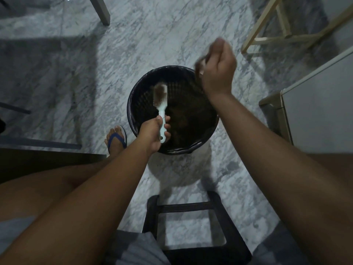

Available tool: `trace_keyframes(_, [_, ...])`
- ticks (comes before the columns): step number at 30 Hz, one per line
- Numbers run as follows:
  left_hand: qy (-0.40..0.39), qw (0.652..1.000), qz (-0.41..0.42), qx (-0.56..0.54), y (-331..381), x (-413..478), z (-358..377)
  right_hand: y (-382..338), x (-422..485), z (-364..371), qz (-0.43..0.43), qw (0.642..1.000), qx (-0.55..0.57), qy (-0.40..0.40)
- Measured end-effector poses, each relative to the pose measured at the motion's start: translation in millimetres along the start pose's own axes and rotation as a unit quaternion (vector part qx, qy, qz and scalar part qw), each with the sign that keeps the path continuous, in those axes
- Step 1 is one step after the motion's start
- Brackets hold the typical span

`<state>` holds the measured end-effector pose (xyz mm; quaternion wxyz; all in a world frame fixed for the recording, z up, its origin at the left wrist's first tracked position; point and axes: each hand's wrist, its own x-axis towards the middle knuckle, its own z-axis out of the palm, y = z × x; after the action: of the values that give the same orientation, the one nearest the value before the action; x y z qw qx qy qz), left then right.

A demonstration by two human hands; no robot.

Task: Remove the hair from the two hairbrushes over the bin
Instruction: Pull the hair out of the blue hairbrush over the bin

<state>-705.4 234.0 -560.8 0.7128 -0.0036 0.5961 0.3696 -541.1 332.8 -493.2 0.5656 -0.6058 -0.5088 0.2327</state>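
Note:
A white hairbrush (161, 96) with brown hair caught in its bristles hangs over the left half of a black bin (131, 96). My left hand (152, 132) grips its handle at the bin's near rim. Blurred by motion, my right hand (219, 71) is raised over the bin's far right rim with its fingers curled. It pinches a dark wisp of hair (198, 73) that trails down toward the rim. A heap of brown hair (187, 119) lies inside the bin. Only one hairbrush is in view.
My foot in a blue flip-flop (115, 138) stands just left of the bin on the marble floor. A dark stool (191, 207) is between my knees. A pale wooden frame (267, 39) stands far right, and a white cabinet (315, 104) stands right.

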Motion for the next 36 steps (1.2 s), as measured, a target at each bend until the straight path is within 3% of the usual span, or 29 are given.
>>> trace_keyframes(3, [0.02, 0.999, -0.009, -0.047, -1, 3, -2, -32, 23, -12, -0.079, 0.99, 0.094, 0.074])
trace_keyframes(6, [0.014, 1.0, 0.012, 0.004, -2, 2, -3, -42, 35, -19, -0.091, 0.988, 0.094, 0.085])
trace_keyframes(9, [-0.001, 0.999, 0.03, 0.029, -2, -1, 2, -21, 19, -17, -0.028, 1.0, -0.01, 0.01])
trace_keyframes(11, [-0.005, 0.998, 0.042, 0.046, 0, -4, 5, 1, 8, -15, 0.025, 0.988, -0.119, -0.094])
trace_keyframes(13, [-0.004, 0.997, 0.053, 0.063, 1, -6, 8, 20, -1, -15, 0.096, 0.929, -0.248, -0.258])
trace_keyframes(15, [-0.009, 0.996, 0.057, 0.07, 1, -7, 8, 25, -7, -15, 0.135, 0.814, -0.388, -0.411])
trace_keyframes(16, [-0.011, 0.996, 0.056, 0.073, 0, -7, 8, 25, -8, -14, 0.134, 0.779, -0.416, -0.45])
trace_keyframes(17, [-0.012, 0.995, 0.055, 0.077, 0, -7, 7, 23, -8, -11, 0.125, 0.78, -0.412, -0.455])
trace_keyframes(20, [-0.016, 0.994, 0.058, 0.095, -4, -6, 6, 12, -5, 0, 0.112, 0.872, -0.313, -0.358])
trace_keyframes(22, [-0.023, 0.992, 0.061, 0.11, -8, -7, 5, 6, -2, 15, 0.107, 0.91, -0.265, -0.299])
trace_keyframes(24, [-0.03, 0.989, 0.069, 0.125, -11, -7, 6, 0, -2, 29, 0.105, 0.904, -0.272, -0.313])
trace_keyframes(27, [-0.033, 0.984, 0.09, 0.151, -12, -9, 8, 0, 1, 45, 0.092, 0.86, -0.351, -0.36])
trace_keyframes(29, [-0.04, 0.983, 0.093, 0.155, -13, -11, 9, 5, 8, 52, 0.1, 0.856, -0.372, -0.345])
trace_keyframes(32, [-0.049, 0.986, 0.069, 0.145, -14, -10, 4, 9, 16, 56, 0.122, 0.875, -0.364, -0.295])
trace_keyframes(36, [-0.045, 0.994, 0.037, 0.092, -18, -8, 1, 2, 27, 49, 0.125, 0.955, -0.184, -0.195])
